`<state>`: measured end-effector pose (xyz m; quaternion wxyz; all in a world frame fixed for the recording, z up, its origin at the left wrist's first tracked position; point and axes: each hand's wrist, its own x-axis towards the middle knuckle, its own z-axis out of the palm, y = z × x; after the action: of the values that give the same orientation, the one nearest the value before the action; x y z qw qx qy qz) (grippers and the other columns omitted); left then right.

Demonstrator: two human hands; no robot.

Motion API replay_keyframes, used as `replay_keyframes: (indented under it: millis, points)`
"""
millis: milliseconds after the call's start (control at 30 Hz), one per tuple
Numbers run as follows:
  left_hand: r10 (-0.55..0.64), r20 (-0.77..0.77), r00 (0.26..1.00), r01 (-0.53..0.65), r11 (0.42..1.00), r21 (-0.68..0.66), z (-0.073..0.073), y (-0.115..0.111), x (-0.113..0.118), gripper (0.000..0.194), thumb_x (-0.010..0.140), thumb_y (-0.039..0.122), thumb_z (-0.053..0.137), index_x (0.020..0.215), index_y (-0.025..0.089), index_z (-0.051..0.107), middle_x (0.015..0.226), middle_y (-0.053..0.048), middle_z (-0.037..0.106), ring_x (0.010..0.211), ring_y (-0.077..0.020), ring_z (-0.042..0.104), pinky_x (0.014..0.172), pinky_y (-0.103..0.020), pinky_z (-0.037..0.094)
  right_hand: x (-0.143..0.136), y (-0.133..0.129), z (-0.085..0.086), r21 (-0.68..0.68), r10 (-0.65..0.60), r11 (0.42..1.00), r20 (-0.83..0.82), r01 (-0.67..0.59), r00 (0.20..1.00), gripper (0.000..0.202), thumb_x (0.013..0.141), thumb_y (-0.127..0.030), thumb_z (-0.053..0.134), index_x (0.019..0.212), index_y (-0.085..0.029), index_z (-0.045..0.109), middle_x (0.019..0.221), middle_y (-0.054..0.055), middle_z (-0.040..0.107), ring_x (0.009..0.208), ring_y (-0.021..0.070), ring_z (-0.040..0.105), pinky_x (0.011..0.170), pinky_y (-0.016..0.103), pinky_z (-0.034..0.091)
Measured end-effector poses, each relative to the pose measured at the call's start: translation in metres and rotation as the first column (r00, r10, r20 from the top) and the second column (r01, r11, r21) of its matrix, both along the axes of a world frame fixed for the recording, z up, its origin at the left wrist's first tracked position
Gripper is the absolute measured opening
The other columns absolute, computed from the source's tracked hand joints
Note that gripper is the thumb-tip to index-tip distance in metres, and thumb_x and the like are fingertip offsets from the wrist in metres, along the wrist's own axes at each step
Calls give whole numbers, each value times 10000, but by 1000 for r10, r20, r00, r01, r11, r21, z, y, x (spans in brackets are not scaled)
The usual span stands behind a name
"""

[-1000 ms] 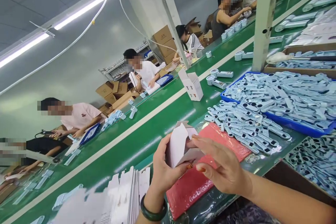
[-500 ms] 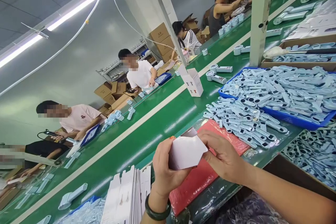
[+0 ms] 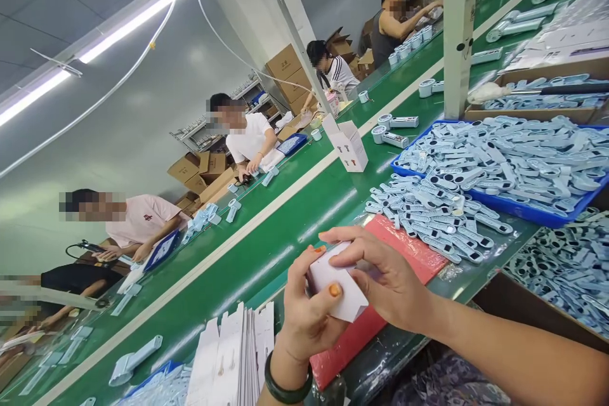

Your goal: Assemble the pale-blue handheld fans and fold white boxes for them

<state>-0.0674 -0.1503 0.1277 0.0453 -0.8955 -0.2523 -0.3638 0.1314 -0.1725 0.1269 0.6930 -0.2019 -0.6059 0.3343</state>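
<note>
A small white cardboard box (image 3: 349,298) is held between my two hands above a red sheet (image 3: 347,346) on the bench. My left hand (image 3: 309,304), with a dark bangle at the wrist, wraps the box from the left, its thumb pressed on a white face. My right hand (image 3: 385,279) grips it from the right, its fingers bent over the upper face. Printing is hidden on the sides facing away. Just left of my left wrist stands a row of flat, folded white cartons (image 3: 233,355).
Right of my hands lie a heap of light-blue plastic parts (image 3: 432,216) and a blue tray (image 3: 537,212) filled with more. A printed white box (image 3: 349,149) stands on the green conveyor (image 3: 285,222). A white post (image 3: 459,32) rises at the right. Co-workers (image 3: 252,136) sit along the far side.
My left thumb has come onto the box's face and my right fingers have moved over its top; the box is turned and tilted. Across the belt, a co-worker's hands moved to the blue parts.
</note>
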Motion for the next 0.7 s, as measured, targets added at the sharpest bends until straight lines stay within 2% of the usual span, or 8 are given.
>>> replay_keyframes:
  millis: [100, 200, 267, 333, 467, 533, 633, 700]
  points:
    - [-114, -1, 993, 114, 991, 65, 8, -2, 2, 852, 758, 193, 772, 1477, 399, 364, 1476, -120, 430, 1274, -344, 570, 990, -539, 541, 0, -4, 6, 13, -15, 1000, 44, 14, 999, 265, 1071, -379, 429, 1085, -259, 665, 1316, 107, 648, 1280, 254, 588, 1040, 451, 510]
    - [-123, 9, 992, 122, 991, 55, 14, -2, 5, 777, 794, 197, 709, 1477, 363, 378, 1464, -141, 440, 1279, -337, 564, 981, -537, 548, -1, -4, 11, -51, -12, 999, 127, 18, 992, 136, 988, -208, 545, 1060, -257, 649, 1342, 94, 627, 1273, 256, 590, 1050, 464, 511]
    - [-101, 25, 995, 99, 994, 50, 17, -2, 5, 712, 806, 210, 697, 1445, 349, 416, 1442, -146, 458, 1266, -330, 572, 973, -529, 555, -1, -2, 13, -86, 28, 996, 160, -15, 987, 230, 909, -128, 587, 1085, -263, 649, 1360, 83, 607, 1290, 261, 574, 1069, 479, 508]
    - [-76, 52, 996, 72, 995, 74, 20, -2, 5, 670, 796, 240, 734, 1400, 320, 457, 1390, -148, 491, 1226, -321, 594, 960, -518, 566, -1, -1, 14, -101, 92, 992, 125, -80, 988, 350, 925, -137, 544, 1228, -288, 632, 1419, 72, 573, 1346, 257, 534, 1120, 492, 478]
    - [-65, 176, 982, 42, 991, 131, 30, -7, 5, 647, 797, 361, 804, 1357, 298, 485, 1276, -129, 550, 1160, -305, 620, 900, -483, 590, 0, -1, 15, -93, 224, 969, -58, -228, 973, 524, 1068, -437, 395, 1580, -377, 303, 1631, 46, 364, 1487, 268, 389, 1187, 504, 425]
    - [-65, 287, 956, 24, 990, 142, 34, -13, 11, 650, 807, 396, 810, 1358, 328, 474, 1267, -109, 551, 1120, -285, 634, 855, -449, 595, -2, -1, 14, -38, 220, 974, -28, -221, 975, 739, 978, -661, 487, 1608, -367, 236, 1663, 61, 297, 1509, 316, 339, 1206, 524, 392]
    - [-50, 420, 906, 34, 998, 45, 35, -24, 26, 536, 855, 562, 724, 1289, 377, 469, 1260, -84, 549, 1116, -283, 636, 872, -479, 584, -5, 4, 8, 42, 171, 984, 74, -175, 982, 959, 821, -817, 574, 1589, -322, 281, 1565, 125, 430, 1404, 351, 468, 1164, 529, 429]
    - [15, 478, 878, 77, 982, -172, 33, -30, 35, 459, 903, 725, 521, 1163, 349, 478, 1261, -92, 559, 1182, -316, 621, 892, -518, 575, -6, 11, 1, 125, 57, 990, 114, -72, 992, 937, 816, -821, 580, 1566, -325, 316, 1438, 131, 539, 1278, 339, 563, 1107, 524, 471]
